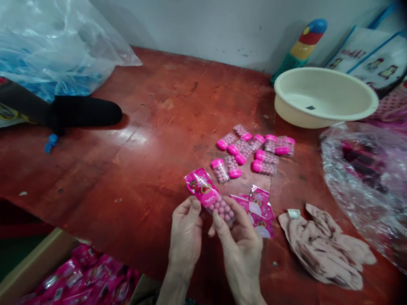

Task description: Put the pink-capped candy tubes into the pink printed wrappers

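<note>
Carton [38, 262], nearest the viewer below the counter edge: stocked with finished pink packets.

Left hand [186, 235] and right hand [240, 243]: both pinched on one candy tube [222, 209], already partly inside a pink printed sleeve [203, 188], held just above the counter [127, 140]. Judged step: sleeving the tube. The next move seems to call for a steady push along the tube's length, with the sleeve mouth kept open.

Flat sleeves [259, 207]: just right of the held tube, lying on the counter.

Folded cloth [324, 248]: further right of the held tube.

Unsleeved tubes [251, 152]: loose cluster beyond the held tube, pink caps.

Cream basin [324, 97]: far right, beyond the cluster.

Clear plastic bag [54, 46]: far left corner.
</note>
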A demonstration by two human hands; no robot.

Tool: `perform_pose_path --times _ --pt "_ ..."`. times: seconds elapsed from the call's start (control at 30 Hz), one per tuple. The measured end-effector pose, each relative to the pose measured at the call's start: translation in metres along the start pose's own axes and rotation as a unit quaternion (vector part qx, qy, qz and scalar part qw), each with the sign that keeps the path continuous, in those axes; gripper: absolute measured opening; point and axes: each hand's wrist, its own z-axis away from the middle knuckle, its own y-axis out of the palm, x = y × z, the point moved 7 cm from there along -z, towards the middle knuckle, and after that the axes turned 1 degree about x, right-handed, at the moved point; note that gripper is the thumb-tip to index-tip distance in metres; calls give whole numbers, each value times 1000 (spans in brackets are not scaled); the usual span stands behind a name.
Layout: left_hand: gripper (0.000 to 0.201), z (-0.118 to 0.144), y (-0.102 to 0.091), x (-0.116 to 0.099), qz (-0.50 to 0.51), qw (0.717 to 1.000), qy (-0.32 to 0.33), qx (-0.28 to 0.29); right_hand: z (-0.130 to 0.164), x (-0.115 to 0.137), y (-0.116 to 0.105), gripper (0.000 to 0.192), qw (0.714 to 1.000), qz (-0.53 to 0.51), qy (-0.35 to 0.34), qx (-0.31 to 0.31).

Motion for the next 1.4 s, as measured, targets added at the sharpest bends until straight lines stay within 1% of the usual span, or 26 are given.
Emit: perform_pose_path --times 0.07,0.13,0.2,0.27,0.33,0.43,0.5,0.57,0.63,0.7,0.77,0.83,0.9,1.0,1.07,1.13,1.2,1.3,1.4 --pt "15 0 -3 -4 -18 1000 3 -6 1 -1 0 36 998 60 -30 8" --pt "11 0 -5 -6 -28 1000 3 -14 1 -1 3 34 993 104 -46 35" --pt "8 -1 -5 -8 -26 1000 9 -16 1 2 8 27 989 121 -45 67" --pt "7 -1 -3 -7 -16 1000 10 -8 1 6 10 21 989 118 -42 84" --pt "8 0 1 -1 -5 1000 -7 4 2 7 7 21 991 108 -34 73" --pt "13 3 6 11 14 998 -55 17 3 5 -1 21 995 89 -19 39" --pt "14 5 8 16 20 997 -69 20 2 6 -4 20 996 84 -23 34" --pt "13 3 7 13 16 998 -57 12 -1 11 -6 19 992 108 -49 40" --pt "16 -1 6 5 4 1000 -29 6 -2 19 -5 18 981 160 -90 55" --pt "18 -6 6 -4 -25 1000 -6 18 -2 26 -2 18 966 212 -128 69" --pt "18 -9 8 -9 -51 998 6 36 -1 30 0 18 956 240 -153 77" --pt "16 -9 8 -8 -42 999 3 28 0 31 1 18 950 252 -166 74" --pt "15 -7 5 0 13 1000 -21 -10 0 29 2 19 947 260 -174 68" --pt "12 -2 3 19 111 986 -103 -72 -1 23 -2 21 942 279 -181 41" --pt "24 0 6 27 156 972 -150 -94 -2 18 -6 21 942 285 -178 19" --pt "36 1 10 29 181 963 -172 -101 -2 13 -8 21 947 273 -167 7" --pt "37 2 11 26 185 963 -162 -110 -2 9 -7 20 959 243 -149 5" --pt "26 3 9 21 158 974 -110 -117 -2 6 -6 18 975 189 -121 1" --pt "22 5 7 20 133 983 -64 -110 -1 4 -4 15 981 164 -102 -4"
